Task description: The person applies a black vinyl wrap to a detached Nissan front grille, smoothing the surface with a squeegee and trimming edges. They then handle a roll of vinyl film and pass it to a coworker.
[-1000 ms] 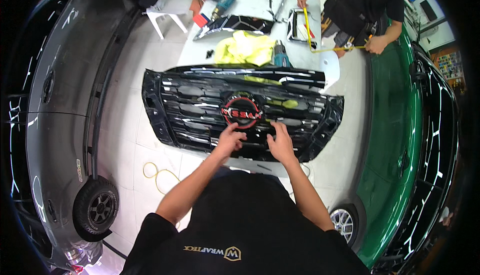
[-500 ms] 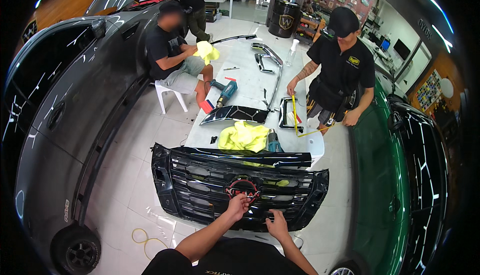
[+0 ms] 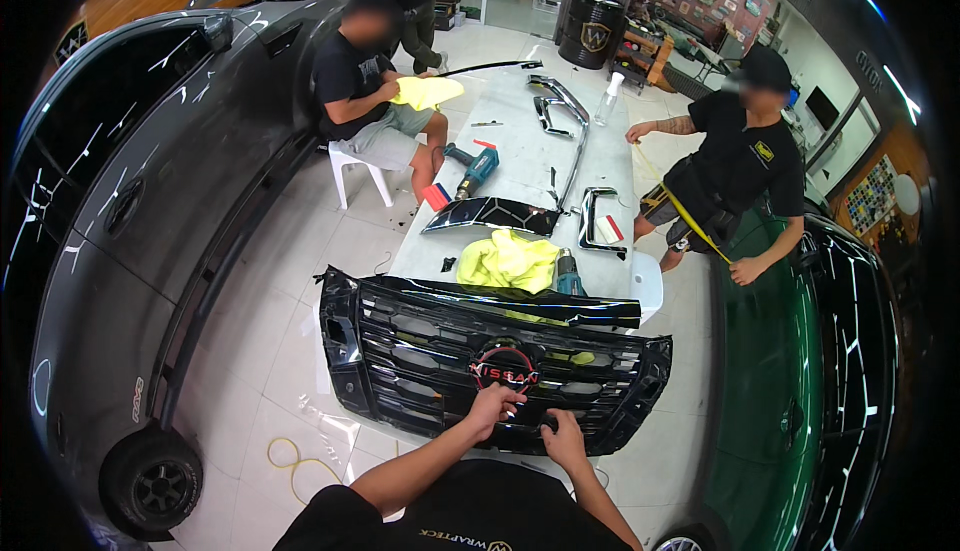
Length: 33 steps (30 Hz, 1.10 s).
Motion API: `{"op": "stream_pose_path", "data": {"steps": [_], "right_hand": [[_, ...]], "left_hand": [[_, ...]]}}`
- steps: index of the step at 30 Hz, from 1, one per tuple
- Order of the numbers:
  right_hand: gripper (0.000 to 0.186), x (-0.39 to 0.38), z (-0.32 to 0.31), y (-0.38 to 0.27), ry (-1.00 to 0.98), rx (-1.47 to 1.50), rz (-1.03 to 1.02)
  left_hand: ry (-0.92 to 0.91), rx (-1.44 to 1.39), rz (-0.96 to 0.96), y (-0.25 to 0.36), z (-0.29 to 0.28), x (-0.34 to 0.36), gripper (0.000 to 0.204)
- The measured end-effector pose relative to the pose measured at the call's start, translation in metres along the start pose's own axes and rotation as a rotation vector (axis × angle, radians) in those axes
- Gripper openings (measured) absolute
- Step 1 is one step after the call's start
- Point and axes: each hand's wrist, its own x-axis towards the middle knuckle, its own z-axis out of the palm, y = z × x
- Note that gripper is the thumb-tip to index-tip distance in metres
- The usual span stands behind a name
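A glossy black car grille (image 3: 390, 351) lies across the near end of the white table (image 3: 525, 166), with a round red-and-black emblem (image 3: 505, 366) at its middle. My left hand (image 3: 495, 408) is at the emblem's lower edge, fingers closed around something small that I cannot make out. My right hand (image 3: 562, 436) rests on the lower grille to its right, fingers bent and apart. A long black trim piece (image 3: 600, 313) lies along the grille's top, beside a yellow cloth (image 3: 500, 261) and a teal heat gun (image 3: 568, 276).
Chrome trims (image 3: 560, 101), another heat gun (image 3: 475, 171) and a spray bottle (image 3: 607, 101) are on the table. A seated co-worker (image 3: 350, 91) holds yellow cloth; another (image 3: 745, 151) holds a yellow tape. Grey (image 3: 130, 251) and green (image 3: 750, 381) cars flank me; someone stands behind (image 3: 410, 11).
The view has tilted up to show more of the room. My left hand has closed at the emblem's lower edge. The right co-worker has moved the tape off the table, to the right.
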Motion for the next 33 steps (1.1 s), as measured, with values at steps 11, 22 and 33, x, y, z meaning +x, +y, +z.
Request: {"op": "stream_pose_path", "data": {"steps": [11, 22, 33], "right_hand": [[0.044, -0.001, 0.012, 0.014, -0.033, -0.004, -0.002], [0.022, -0.004, -0.006, -0.006, 0.030, 0.184, 0.041], [0.025, 0.024, -0.028, -0.078, 0.160, 0.415, -0.285]], "left_hand": [[0.060, 0.598, 0.128, 0.001, -0.010, 0.002, 0.068], [-0.223, 0.639, -0.079, 0.003, 0.006, -0.026, 0.045], [-0.675, 0.345, -0.211, 0.037, 0.053, -0.088, 0.109]]}}
